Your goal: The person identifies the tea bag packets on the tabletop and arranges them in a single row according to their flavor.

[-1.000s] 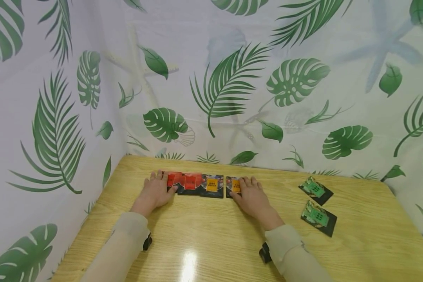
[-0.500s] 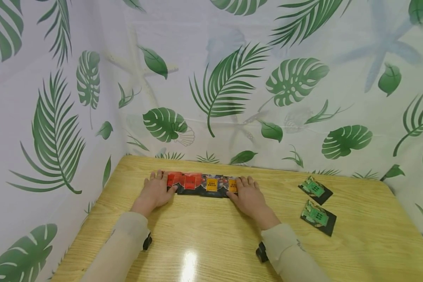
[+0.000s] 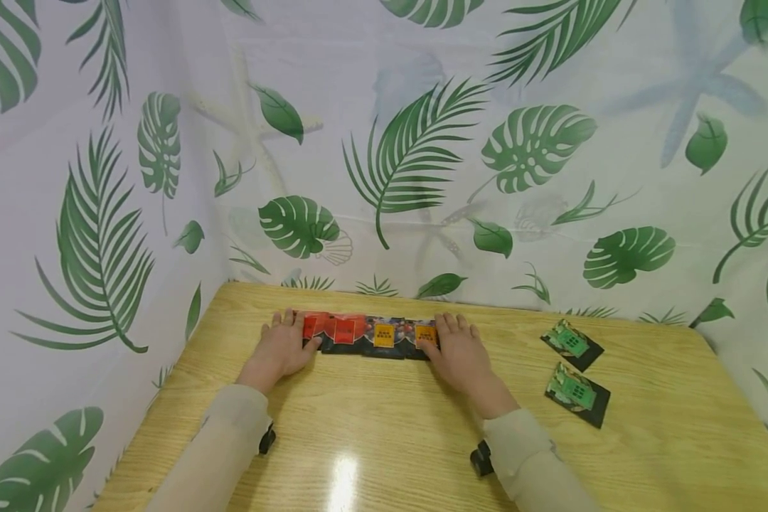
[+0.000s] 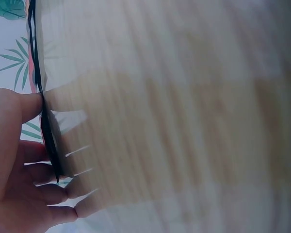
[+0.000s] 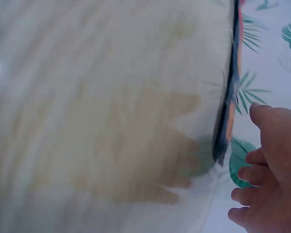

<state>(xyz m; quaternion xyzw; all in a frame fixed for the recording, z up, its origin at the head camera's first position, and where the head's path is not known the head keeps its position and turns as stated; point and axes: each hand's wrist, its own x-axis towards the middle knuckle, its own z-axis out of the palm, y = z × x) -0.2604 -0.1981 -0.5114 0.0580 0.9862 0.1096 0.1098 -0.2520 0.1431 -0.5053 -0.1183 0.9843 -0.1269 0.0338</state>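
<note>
Four-sided flat sachets lie in one row at the back of the table. On its left are two red ones, the outer sachet [image 3: 315, 326] and the inner sachet [image 3: 344, 330]. Two orange-labelled ones follow, the inner sachet [image 3: 384, 336] and the right-end sachet [image 3: 420, 332]. My left hand [image 3: 283, 352] rests on the outer red sachet, fingers extended, thumb along its near edge, as the left wrist view shows. At the right end, my right hand [image 3: 464, 361] has straight fingers beside the orange-labelled sachet and its thumb over it. In the right wrist view that hand [image 5: 281, 165] appears just off the sachet edge [image 5: 225, 126].
Two green-labelled sachets lie askew on the right of the table, a rear one [image 3: 572, 344] and a nearer one [image 3: 578, 393]. Behind the wooden table [image 3: 371, 419] hangs a leaf-print cloth [image 3: 416, 235], which also covers the left side.
The right hand slid the right-end orange-labelled sachet left against its neighbour, closing the gap, then shifted slightly right. The left hand has stayed put.
</note>
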